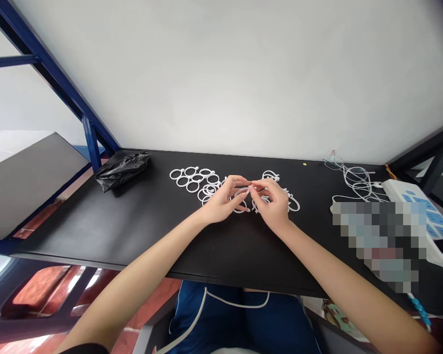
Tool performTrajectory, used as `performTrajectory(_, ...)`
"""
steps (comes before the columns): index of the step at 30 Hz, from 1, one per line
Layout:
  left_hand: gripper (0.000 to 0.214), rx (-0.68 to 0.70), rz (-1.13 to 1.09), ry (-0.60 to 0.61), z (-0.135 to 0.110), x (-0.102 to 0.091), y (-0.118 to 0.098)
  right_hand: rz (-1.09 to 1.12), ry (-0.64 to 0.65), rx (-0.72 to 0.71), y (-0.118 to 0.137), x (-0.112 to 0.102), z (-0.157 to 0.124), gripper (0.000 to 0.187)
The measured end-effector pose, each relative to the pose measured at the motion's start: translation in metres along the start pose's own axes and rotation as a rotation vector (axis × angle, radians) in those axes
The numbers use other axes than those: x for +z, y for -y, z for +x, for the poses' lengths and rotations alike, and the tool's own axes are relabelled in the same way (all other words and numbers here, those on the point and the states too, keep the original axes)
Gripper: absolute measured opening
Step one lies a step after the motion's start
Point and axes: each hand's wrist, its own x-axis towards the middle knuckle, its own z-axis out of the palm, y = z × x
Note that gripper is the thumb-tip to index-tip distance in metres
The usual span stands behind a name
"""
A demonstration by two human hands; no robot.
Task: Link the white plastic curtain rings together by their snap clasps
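Observation:
My left hand [225, 200] and my right hand [275, 205] meet over the middle of the black desk [221, 246]. Between their fingertips is a white plastic curtain ring [245, 191], partly hidden by the fingers. Both hands are closed in a pinch on it. Several white rings with small knobs [192, 186] lie flat to the left of my left hand, some overlapping. More white rings [295, 203] lie around and behind my right hand. One ring [239, 211] shows just under my left fingers.
A crumpled black plastic bag [123, 169] lies at the desk's left back. On the right are a tangled white cable [354, 177], a power strip [424, 206] and a blurred-out object [384, 246]. A white wall [243, 73] rises behind; a blue metal frame [59, 73] stands left.

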Motion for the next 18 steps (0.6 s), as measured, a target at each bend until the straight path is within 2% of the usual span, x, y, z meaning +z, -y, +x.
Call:
performTrajectory(6, 0.039, -0.064, -0.073, -0.004, -0.0001, 0.0002, -0.0056, 0.042, 0.089, 0.020, 0.0010, -0.0024, -0.0003, 0.013)
performTrajectory(10, 0.039, -0.083, -0.100, -0.030, 0.0016, -0.0007, -0.0024, 0.054, 0.084, -0.015, 0.0024, -0.0030, -0.0001, 0.015)
performTrajectory(15, 0.039, -0.091, 0.050, -0.043, 0.0021, -0.0006, -0.0035, 0.058, 0.041, -0.077, 0.0039, -0.0007, -0.0037, 0.022)
performTrajectory(18, 0.042, -0.138, 0.138, -0.007, 0.0010, 0.0000, -0.0047, 0.054, 0.022, -0.099, 0.0060, 0.0007, -0.0063, 0.023)
